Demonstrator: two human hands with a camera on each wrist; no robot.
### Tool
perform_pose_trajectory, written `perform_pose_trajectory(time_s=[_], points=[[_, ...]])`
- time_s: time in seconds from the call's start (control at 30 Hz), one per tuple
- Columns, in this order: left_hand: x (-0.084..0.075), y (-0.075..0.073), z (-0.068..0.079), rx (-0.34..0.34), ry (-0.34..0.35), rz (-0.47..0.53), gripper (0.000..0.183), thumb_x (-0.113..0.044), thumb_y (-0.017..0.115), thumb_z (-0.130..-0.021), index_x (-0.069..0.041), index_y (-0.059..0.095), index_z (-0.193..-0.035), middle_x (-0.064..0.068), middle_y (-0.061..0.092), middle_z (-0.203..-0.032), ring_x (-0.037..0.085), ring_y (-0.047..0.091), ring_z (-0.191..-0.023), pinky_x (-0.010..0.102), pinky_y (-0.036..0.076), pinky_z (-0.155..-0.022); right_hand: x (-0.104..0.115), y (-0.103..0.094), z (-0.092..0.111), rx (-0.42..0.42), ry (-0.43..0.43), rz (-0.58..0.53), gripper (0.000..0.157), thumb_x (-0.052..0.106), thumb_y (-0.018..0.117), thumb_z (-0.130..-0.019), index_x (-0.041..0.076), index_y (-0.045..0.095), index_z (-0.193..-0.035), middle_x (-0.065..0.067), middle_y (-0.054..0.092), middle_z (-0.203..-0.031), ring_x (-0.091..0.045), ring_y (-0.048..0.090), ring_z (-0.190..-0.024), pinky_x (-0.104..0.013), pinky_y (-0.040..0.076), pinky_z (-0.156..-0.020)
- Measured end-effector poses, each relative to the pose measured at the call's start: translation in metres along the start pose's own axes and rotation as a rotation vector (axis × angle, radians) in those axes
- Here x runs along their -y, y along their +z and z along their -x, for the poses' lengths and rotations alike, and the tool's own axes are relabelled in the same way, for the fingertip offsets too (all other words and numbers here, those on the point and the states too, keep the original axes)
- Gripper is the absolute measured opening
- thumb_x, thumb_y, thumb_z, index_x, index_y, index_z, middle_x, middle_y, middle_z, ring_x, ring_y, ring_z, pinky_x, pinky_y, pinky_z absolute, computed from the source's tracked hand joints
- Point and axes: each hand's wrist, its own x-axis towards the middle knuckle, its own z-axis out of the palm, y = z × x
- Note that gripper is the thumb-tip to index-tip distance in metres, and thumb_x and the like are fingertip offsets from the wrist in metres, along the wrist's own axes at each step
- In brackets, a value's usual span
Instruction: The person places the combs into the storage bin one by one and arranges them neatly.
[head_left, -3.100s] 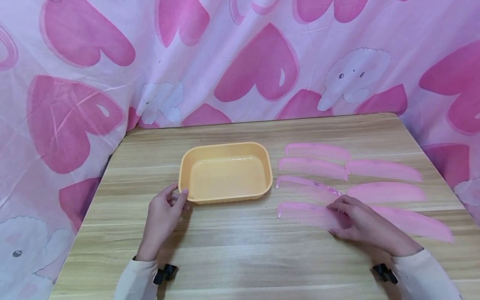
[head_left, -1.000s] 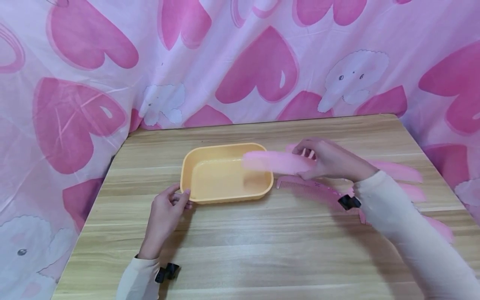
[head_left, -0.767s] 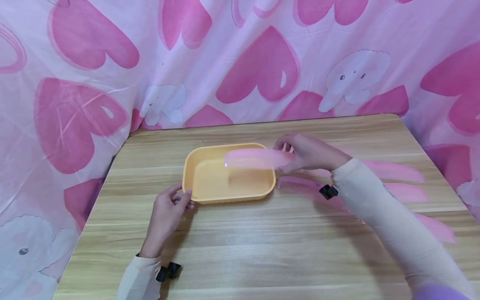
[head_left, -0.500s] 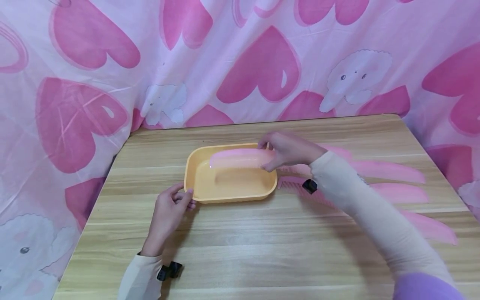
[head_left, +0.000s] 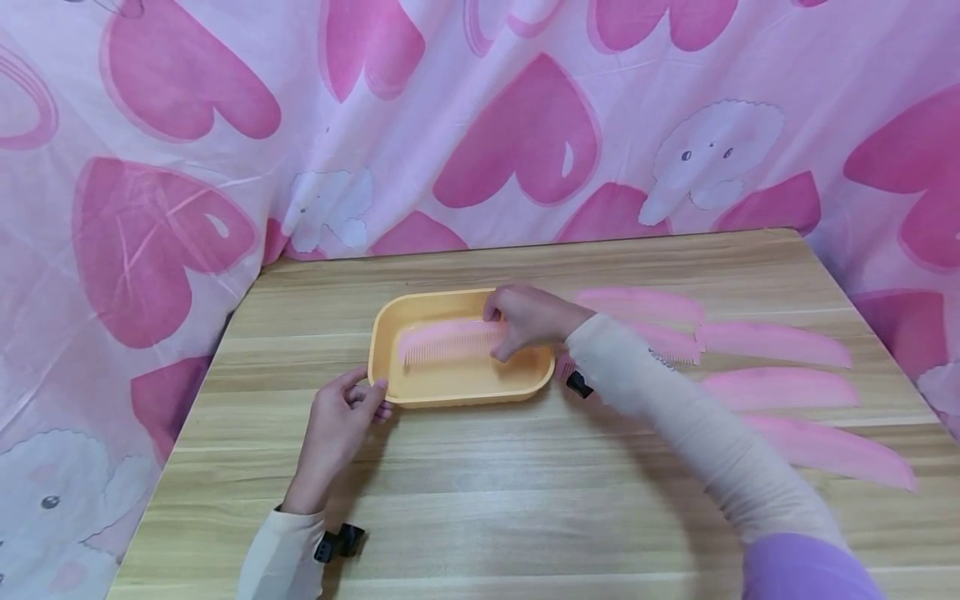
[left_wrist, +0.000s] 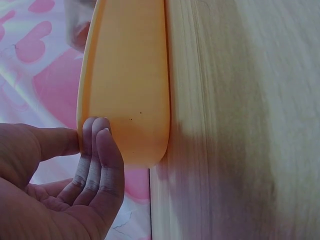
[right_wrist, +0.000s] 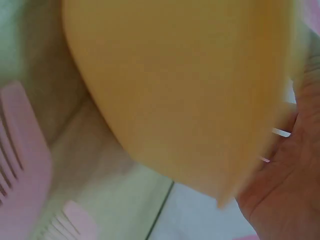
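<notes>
A shallow yellow-orange plastic tray [head_left: 472, 398] sits on the wooden table. My left hand [head_left: 339, 425] pinches its front left corner, thumb over the rim and fingers along the outer wall, as the left wrist view shows on the tray wall [left_wrist: 130, 70]. Inside the tray is a pink comb [head_left: 438, 340], teeth toward me; my right hand [head_left: 528, 318] holds its right end between thumb and fingers. In the right wrist view the blurred tray wall [right_wrist: 165, 75] hides the held comb and part of the right hand [right_wrist: 280, 185].
More pink combs lie to the tray's right: one at the back [head_left: 645, 302], one in the right column [head_left: 776, 343], one below it [head_left: 783, 387], and one nearest me [head_left: 832, 452]. My right sleeve [head_left: 675, 408] covers others. A heart-patterned curtain [head_left: 517, 133] hangs behind the table.
My right hand picked a comb from the front of the left column, carried it left over the tray and lowered it inside. My left hand has kept its grip on the corner.
</notes>
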Motion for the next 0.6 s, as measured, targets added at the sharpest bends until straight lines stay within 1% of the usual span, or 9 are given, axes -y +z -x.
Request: perform_pose_trajectory(time_s=[0.1, 0.17, 0.33, 0.5, 0.6], points=[[0.000, 0.000, 0.000, 0.001, -0.006, -0.003, 0.046, -0.013, 0.063, -0.102, 0.008, 0.051, -0.140, 0.016, 0.073, -0.085, 0.018, 0.071, -0.073, 0.025, 0.062, -0.067, 0.000, 0.007, -0.003, 0.018, 0.007, 0.014, 0.046, 0.024, 0.088, -0.067, 0.001, 0.070, -0.102, -0.004, 0.066, -0.093, -0.020, 0.055, -0.089, -0.033, 0.051, -0.085], [-0.001, 0.000, 0.000, 0.004, -0.011, -0.003, 0.046, -0.014, 0.063, -0.102, 0.009, 0.051, -0.141, 0.017, 0.073, -0.086, 0.017, 0.071, -0.073, 0.026, 0.062, -0.067, 0.000, 0.011, -0.004, 0.021, 0.011, 0.043, 0.045, 0.026, 0.088, -0.067, 0.002, 0.070, -0.101, -0.003, 0.065, -0.092, -0.020, 0.055, -0.089, -0.033, 0.050, -0.086], [-0.001, -0.001, 0.000, 0.010, -0.024, -0.002, 0.047, -0.013, 0.063, -0.102, 0.009, 0.049, -0.141, 0.016, 0.073, -0.086, 0.016, 0.070, -0.072, 0.026, 0.062, -0.067, 0.001, 0.016, -0.006, 0.032, 0.011, 0.108, 0.043, 0.029, 0.088, -0.068, 0.004, 0.071, -0.098, -0.002, 0.062, -0.084, -0.020, 0.052, -0.086, -0.033, 0.047, -0.081], [-0.001, -0.001, 0.000, 0.013, -0.029, -0.010, 0.048, -0.014, 0.062, -0.102, 0.010, 0.048, -0.142, 0.017, 0.072, -0.086, 0.017, 0.071, -0.073, 0.026, 0.062, -0.067, 0.001, 0.019, -0.008, 0.048, 0.009, 0.120, 0.042, 0.030, 0.088, -0.068, 0.005, 0.070, -0.095, -0.001, 0.056, -0.079, -0.019, 0.049, -0.082, -0.031, 0.043, -0.075], [-0.002, -0.001, 0.000, 0.012, -0.030, -0.023, 0.047, -0.014, 0.062, -0.103, 0.009, 0.049, -0.142, 0.018, 0.072, -0.087, 0.017, 0.071, -0.073, 0.026, 0.062, -0.067, 0.001, 0.021, -0.008, 0.055, 0.003, 0.153, 0.038, 0.030, 0.088, -0.069, 0.006, 0.068, -0.091, 0.001, 0.052, -0.076, -0.018, 0.048, -0.081, -0.030, 0.042, -0.072]])
